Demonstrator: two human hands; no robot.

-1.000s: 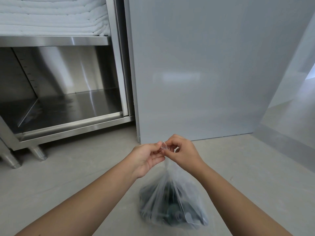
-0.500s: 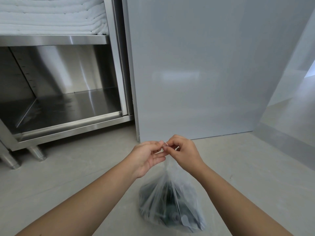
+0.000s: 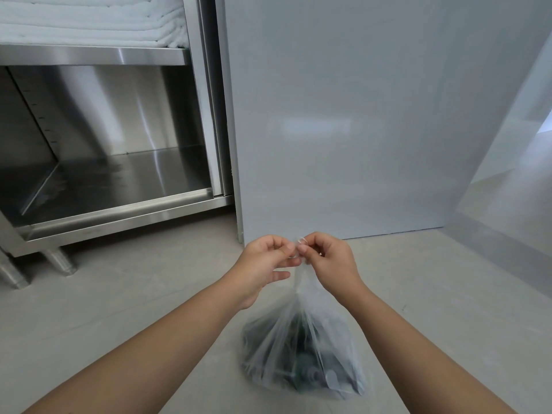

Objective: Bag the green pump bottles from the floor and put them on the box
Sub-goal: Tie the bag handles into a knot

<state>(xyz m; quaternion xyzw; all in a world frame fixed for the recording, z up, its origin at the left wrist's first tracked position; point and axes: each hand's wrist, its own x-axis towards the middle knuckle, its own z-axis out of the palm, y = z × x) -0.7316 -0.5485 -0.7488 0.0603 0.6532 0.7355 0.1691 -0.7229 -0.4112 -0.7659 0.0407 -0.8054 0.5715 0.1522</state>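
A clear plastic bag (image 3: 301, 333) sits on the grey floor in front of me, its bottom bulging with dark green pump bottles (image 3: 301, 375) seen dimly through the film. The bag's top is gathered into a thin twisted neck that rises to my fingers. My left hand (image 3: 263, 264) and my right hand (image 3: 331, 261) meet just above it, both pinching the bag's neck between thumb and fingertips. No box is in view.
A tall pale grey panel (image 3: 358, 115) stands upright right behind the bag. To the left is an open stainless steel cabinet (image 3: 119, 180) on short legs, with folded white towels (image 3: 89, 22) on its upper shelf. A wall runs along the right.
Both hands stay at the bag's neck with only small finger movements. The view has shifted slightly; the bag rests in the same spot.
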